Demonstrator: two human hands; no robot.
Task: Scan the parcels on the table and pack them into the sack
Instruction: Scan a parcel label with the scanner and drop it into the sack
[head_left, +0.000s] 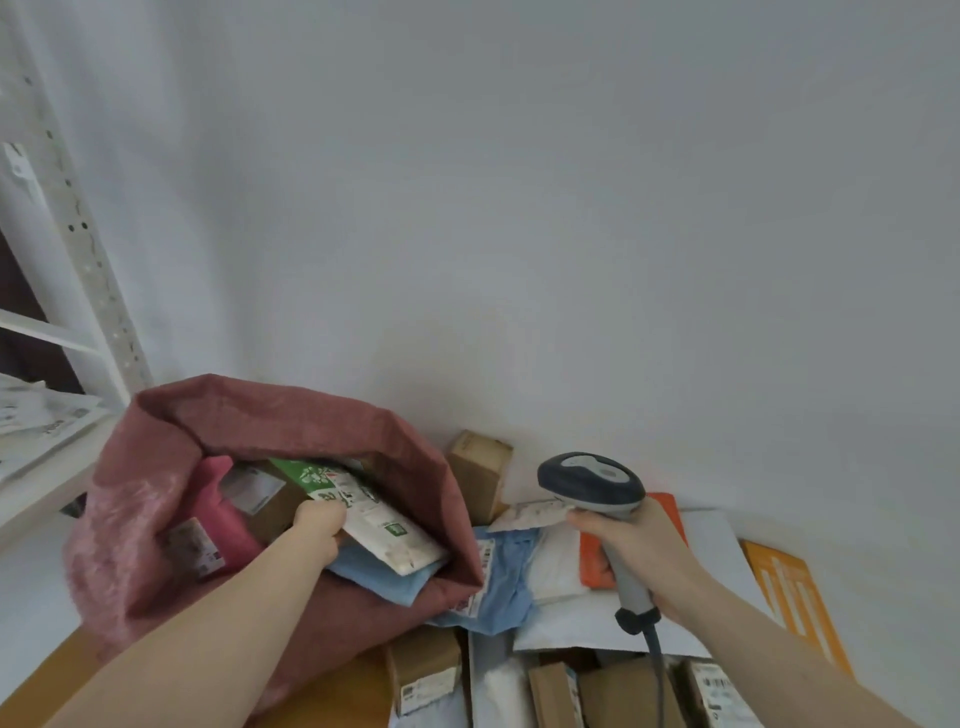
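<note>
In the head view, the left hand (319, 525) is seen inside the mouth of the sack (130, 545), its fingers curled round the near edge of a white-and-green parcel (363, 514), which is held tilted with its far end deeper in the sack. The right hand (636, 545) is wrapped round the grey handle of a barcode scanner (592, 483), whose dark head is pointed left toward the sack; a cable is seen hanging from the base of the handle.

The dusty-pink sack is stood open at the left of the desk (332, 696), its rim folded outward. Inside it a pink parcel (223, 514) is lodged at the left, a brown box with a white label (260, 499) behind it, and a light blue soft parcel (374, 571) beneath the held one.

To the right of the sack, a second light blue parcel (506, 582) is laid on the desk, touching the sack's wall. Beside it a white padded mailer (561, 566) and an orange parcel (592, 566) are piled. A brown carton (480, 467) is stood against the far wall. At the near edge several brown boxes (426, 670) and pale mailers are packed close together. A flat orange envelope (795, 597) is laid at the far right. White metal shelving (78, 249) is seen at the left.
</note>
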